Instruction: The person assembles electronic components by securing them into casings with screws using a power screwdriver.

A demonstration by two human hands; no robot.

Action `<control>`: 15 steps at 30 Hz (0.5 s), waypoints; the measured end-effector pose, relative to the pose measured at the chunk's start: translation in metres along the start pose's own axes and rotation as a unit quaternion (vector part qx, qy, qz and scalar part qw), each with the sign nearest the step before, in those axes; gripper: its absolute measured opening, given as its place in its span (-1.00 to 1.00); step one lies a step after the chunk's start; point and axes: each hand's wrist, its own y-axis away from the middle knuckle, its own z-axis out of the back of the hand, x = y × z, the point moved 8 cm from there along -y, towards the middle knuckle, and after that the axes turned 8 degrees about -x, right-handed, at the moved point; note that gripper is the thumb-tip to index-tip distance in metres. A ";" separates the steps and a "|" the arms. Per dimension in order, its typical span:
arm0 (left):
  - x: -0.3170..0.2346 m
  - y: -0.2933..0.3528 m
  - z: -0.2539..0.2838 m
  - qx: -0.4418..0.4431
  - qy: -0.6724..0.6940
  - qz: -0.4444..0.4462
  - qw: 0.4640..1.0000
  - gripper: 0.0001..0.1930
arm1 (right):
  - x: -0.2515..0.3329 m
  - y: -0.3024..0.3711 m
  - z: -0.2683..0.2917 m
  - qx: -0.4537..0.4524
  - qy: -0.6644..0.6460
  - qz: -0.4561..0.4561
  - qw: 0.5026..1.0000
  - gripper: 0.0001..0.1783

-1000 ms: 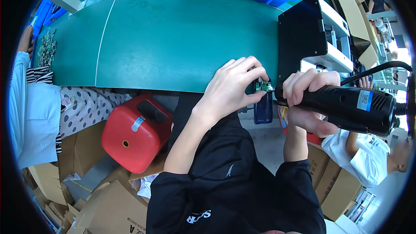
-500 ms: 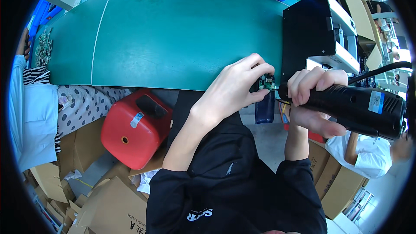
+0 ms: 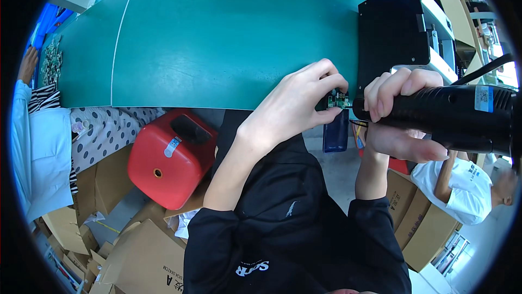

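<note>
My left hand (image 3: 296, 101) pinches a small green circuit board (image 3: 338, 101) between thumb and fingers, at the table's front edge. Just below the board shows a dark blue, flat rectangular piece (image 3: 335, 133); I cannot tell whether the two are joined. My right hand (image 3: 402, 112) is wrapped round a black corded electric screwdriver (image 3: 467, 117), held nearly level. Its narrow end points left at the board's right edge. Whether the tip touches the board is too small to tell.
A black and white machine (image 3: 389, 27) stands right on the green table (image 3: 217, 49). Several loose boards (image 3: 51, 63) lie far left, beside a co-worker's hand (image 3: 28, 64). Below are a red plastic stool (image 3: 171, 158) and cardboard boxes (image 3: 144, 261). Another person (image 3: 454, 188) is at right.
The screwdriver's rear has swung up, so the tool lies more level. Both hands have risen slightly in view, still holding the board and the tool.
</note>
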 end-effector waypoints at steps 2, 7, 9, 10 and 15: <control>0.000 -0.001 -0.001 0.004 -0.003 0.002 1.000 -0.68 | 0.001 0.000 -0.001 0.016 -0.009 0.009 1.000 -0.01; 0.000 -0.001 0.000 0.004 -0.007 0.004 1.000 -0.67 | 0.001 0.001 0.000 0.003 -0.017 0.005 1.000 -0.01; 0.000 0.000 0.001 0.004 -0.003 0.003 1.000 -0.68 | 0.002 0.003 -0.001 -0.001 -0.012 0.014 1.000 -0.02; 0.000 0.001 0.002 0.003 0.001 0.003 1.000 -0.69 | 0.002 0.004 -0.002 -0.003 -0.011 0.018 1.000 -0.02; -0.003 -0.004 -0.001 0.008 0.016 0.002 1.000 -0.70 | 0.001 0.005 0.007 -0.006 -0.078 0.005 0.997 0.05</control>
